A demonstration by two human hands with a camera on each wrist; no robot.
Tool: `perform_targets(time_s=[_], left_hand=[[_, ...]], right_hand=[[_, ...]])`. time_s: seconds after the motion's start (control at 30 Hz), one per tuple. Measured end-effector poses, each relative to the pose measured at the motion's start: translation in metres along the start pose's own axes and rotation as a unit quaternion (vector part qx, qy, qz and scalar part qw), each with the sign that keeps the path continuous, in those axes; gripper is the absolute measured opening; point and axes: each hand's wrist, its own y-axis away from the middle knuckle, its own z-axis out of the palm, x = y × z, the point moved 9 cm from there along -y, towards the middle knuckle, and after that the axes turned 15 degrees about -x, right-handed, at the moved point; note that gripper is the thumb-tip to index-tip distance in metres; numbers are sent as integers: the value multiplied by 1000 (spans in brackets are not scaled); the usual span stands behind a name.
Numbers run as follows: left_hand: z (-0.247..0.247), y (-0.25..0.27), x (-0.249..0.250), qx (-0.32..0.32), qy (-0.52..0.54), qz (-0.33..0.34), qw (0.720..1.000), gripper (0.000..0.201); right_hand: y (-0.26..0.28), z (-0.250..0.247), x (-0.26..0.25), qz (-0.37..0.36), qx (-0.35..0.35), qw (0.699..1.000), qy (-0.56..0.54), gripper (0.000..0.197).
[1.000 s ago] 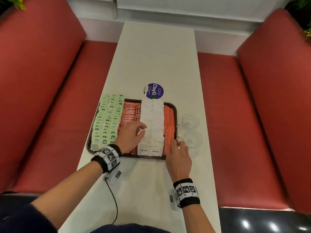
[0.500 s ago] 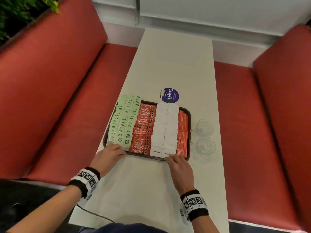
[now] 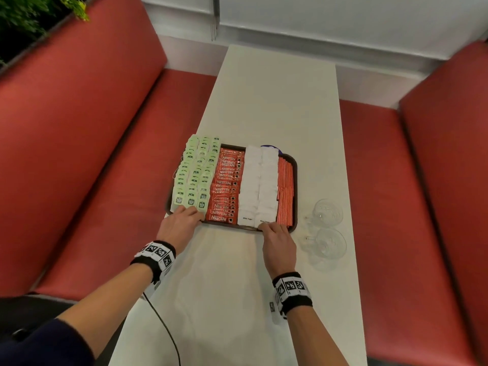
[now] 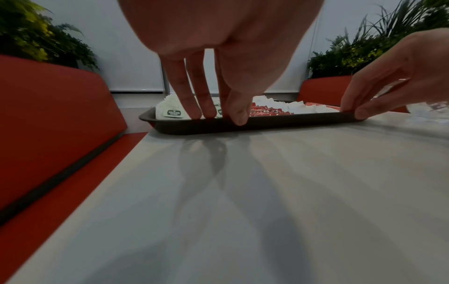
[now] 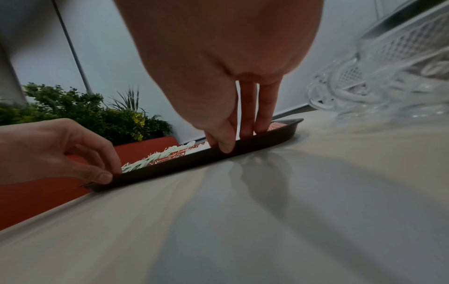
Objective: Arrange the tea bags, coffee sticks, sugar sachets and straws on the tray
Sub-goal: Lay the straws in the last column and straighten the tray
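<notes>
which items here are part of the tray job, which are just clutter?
Job:
tray
tea bags
coffee sticks
sugar sachets
straws
left hand and right hand, both pinching the tray's near rim

Clutter:
two glass cups
purple sticker, mostly hidden behind the tray
plants

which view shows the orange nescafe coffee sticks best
The head view: the orange Nescafe coffee sticks lie in a full column with labels readable. The left wrist view shows only a low red strip; the right wrist view barely a glimpse.
</notes>
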Motion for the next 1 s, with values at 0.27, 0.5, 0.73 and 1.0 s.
perform_targets(time_s=[0.27, 0.5, 0.73, 1.0], left_hand=[[-21, -56, -6, -35, 7, -34, 999, 19], [-29, -82, -9, -52, 36, -61, 996, 21], [-27, -85, -7, -54, 34, -64, 996, 21], [-19, -67, 19, -47, 87, -49, 994, 29]], right_hand=[[-49, -14, -1, 31, 1, 999, -8, 39], [-81, -20, 3, 37, -19, 999, 0, 39], [-87, -20, 4, 37, -25, 999, -7, 37], [-77, -34, 3, 15, -24, 997, -67, 30]])
